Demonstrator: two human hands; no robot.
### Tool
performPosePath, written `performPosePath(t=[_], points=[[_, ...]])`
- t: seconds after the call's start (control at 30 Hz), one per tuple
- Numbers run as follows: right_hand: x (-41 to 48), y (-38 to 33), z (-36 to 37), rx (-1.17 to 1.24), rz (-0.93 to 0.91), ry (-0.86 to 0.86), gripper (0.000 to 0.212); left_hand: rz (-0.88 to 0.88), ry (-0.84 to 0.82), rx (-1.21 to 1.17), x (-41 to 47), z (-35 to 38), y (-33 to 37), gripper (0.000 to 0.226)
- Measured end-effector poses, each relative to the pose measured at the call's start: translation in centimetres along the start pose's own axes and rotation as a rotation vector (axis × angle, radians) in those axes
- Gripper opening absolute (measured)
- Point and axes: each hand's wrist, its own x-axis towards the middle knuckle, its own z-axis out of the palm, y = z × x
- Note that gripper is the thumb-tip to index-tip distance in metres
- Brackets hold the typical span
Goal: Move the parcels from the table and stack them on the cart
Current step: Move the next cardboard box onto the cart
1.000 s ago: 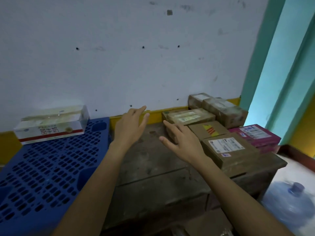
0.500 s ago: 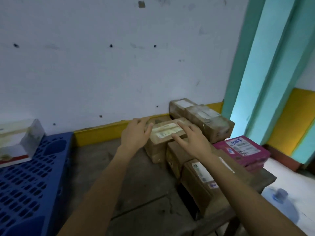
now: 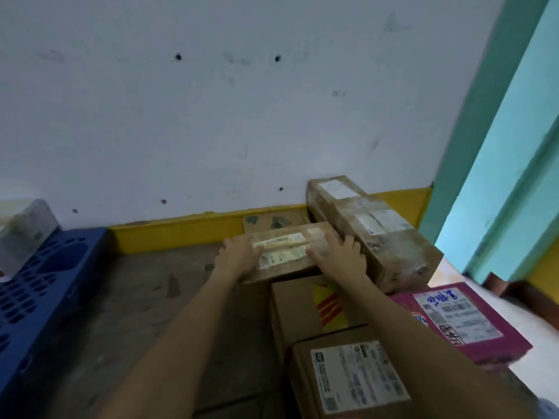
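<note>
Parcel: lying on the counter by the wall, against other boxes. Left hand and right hand are pressing its top, fingers flat and spread, gripping nothing. Likely stiff, light, tape-slick; gripping both ends is looking safest.

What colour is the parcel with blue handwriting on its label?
The parcel is magenta pink, shown best in the head view.

The left grip and right grip rest on the ends of a taped parcel on the bench, a long parcel touching its right, the blue cart well left of it.
</note>
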Motion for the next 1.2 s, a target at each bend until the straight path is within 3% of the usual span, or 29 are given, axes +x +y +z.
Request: performPosePath(t=[0.17,0.57,0.87,1.2], points=[[1.1,0.2,0.9,-0.025,-0.015,0.01,0.076,-0.009,0.002,-0.047,0.9,1.2,-1.7,0.063],[1.0,-0.3,1.2,0.065,-0.054,0.014,0.074,0.026,0.019,-0.308,1.6,1.7,-3.0,0.054],[-1.4,-4.6,-1.0,0.051,-0.233,0.219,0.07,0.003,0.226,-0.372,-1.6,-3.0,-5.2,0.053],[-11.0,-15.6,-1.0,0.171,-0.346,0.324,0.069,0.03,0.436,-0.427,-12.3,-11.6,-14.3,0.057]])
